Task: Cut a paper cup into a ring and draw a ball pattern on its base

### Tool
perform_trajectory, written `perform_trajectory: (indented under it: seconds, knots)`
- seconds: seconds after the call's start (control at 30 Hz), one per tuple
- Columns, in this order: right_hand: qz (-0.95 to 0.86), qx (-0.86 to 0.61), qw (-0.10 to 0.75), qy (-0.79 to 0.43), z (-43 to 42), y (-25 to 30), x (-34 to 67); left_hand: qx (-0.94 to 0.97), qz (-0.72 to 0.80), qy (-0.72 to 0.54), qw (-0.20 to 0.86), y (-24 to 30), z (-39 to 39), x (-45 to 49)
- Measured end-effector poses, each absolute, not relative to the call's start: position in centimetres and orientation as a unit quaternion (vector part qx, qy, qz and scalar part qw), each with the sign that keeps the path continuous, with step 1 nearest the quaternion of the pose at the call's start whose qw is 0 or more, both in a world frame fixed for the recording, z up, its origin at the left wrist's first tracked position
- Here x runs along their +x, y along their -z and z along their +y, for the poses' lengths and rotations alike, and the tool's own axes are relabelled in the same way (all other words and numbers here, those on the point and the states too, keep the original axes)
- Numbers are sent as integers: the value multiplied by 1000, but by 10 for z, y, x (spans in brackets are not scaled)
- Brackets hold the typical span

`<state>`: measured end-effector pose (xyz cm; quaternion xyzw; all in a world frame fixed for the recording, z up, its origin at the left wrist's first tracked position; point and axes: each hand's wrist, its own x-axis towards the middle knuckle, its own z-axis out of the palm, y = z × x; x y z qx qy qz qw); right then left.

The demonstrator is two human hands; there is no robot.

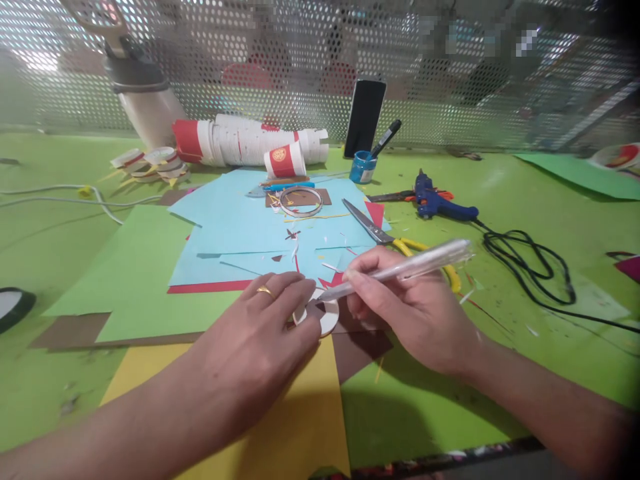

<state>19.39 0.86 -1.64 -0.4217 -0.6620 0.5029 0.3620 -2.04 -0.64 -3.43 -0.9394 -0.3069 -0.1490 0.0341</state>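
Note:
My right hand (410,307) grips a clear-barrelled pen (400,267). Its tip points down to the left, at a small white disc (329,321) on the stacked paper. My left hand (265,327), with a ring on one finger, holds the disc from the left, its fingers curled over the edge. A small dark piece (321,307) shows on the disc by the pen tip; my fingers hide part of the disc. Whether the tip touches it I cannot tell. Under my hands lie yellow paper (300,413) and brown paper (357,350).
Yellow-handled scissors (373,223) lie just beyond my right hand. Further right are a blue glue gun (440,203) and its black cord (530,257). Light blue sheets (240,213), a tape ring (301,202), stacked paper cups (250,143), a phone (365,117) and a blue jar (363,168) are behind.

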Motion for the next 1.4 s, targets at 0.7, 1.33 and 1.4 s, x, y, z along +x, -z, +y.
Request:
perform_trajectory:
  seconds: [0.7, 1.33, 1.4]
  knots:
    - [-719, -454, 286, -442, 14, 0, 172, -935, -321, 147, 15, 34, -12, -15]
    - [-724, -454, 283, -436, 16, 7, 177, -922, -341, 183, -8, 34, -11, -16]
    - [-721, -454, 281, -442, 16, 7, 177, -922, -340, 185, -9, 34, -11, -15]
